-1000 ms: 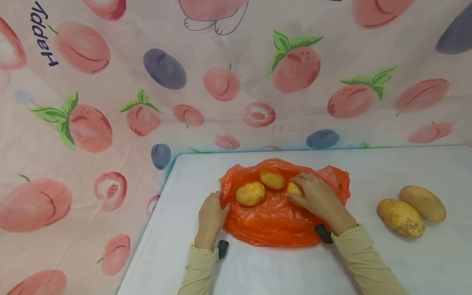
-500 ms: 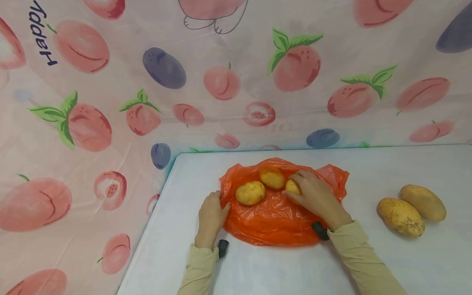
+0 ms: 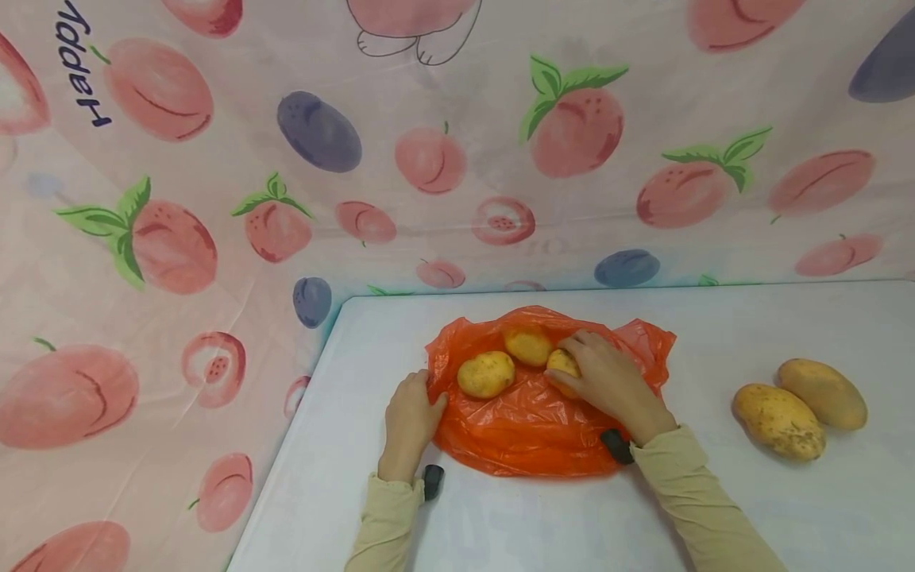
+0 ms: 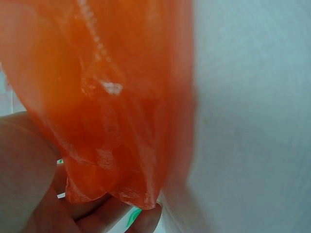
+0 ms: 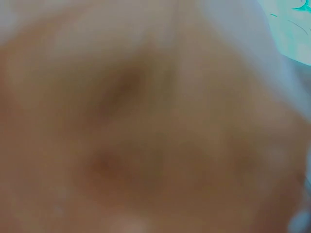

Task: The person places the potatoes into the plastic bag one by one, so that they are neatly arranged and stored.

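An orange-red plastic bag (image 3: 525,441) lies spread on the white table in the head view. On it lie two potatoes, a left potato (image 3: 486,375) and a back potato (image 3: 528,346). My right hand (image 3: 611,385) grips a third potato (image 3: 562,369) beside them, thumb and fingers around it and partly hiding it. My left hand (image 3: 412,413) holds the bag's left edge; in the left wrist view the bag (image 4: 112,121) hangs between the thumb and the fingers (image 4: 102,213). The right wrist view is a brown blur, too close to make out.
To the right on the table (image 3: 715,508) lie two larger potatoes, a front one (image 3: 777,422) and a rear one (image 3: 824,394), close together. A fruit-print cloth (image 3: 443,222) rises behind the table and along its left side.
My right hand has shifted a little to the left with its potato, nearer to the other two on the bag. The left hand stays where it was.
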A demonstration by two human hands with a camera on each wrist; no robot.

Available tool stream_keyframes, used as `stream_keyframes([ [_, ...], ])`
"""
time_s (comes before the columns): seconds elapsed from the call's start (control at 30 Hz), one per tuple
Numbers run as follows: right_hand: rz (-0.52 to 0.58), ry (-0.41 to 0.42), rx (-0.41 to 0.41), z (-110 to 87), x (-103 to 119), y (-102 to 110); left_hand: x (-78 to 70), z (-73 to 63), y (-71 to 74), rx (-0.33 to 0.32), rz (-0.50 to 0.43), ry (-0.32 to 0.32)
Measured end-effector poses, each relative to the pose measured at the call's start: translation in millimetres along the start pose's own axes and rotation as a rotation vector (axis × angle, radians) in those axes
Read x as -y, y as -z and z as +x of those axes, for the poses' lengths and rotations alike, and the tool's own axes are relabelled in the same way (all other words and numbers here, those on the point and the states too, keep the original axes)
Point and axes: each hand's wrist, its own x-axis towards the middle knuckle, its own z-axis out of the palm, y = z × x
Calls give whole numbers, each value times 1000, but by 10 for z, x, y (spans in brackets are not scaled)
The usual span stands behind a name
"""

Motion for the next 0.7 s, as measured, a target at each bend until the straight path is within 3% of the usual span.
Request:
stream_keyframes([
  [0.7, -39, 62, -46, -152, 63, 191, -15, -18, 20, 5, 17, 0],
])
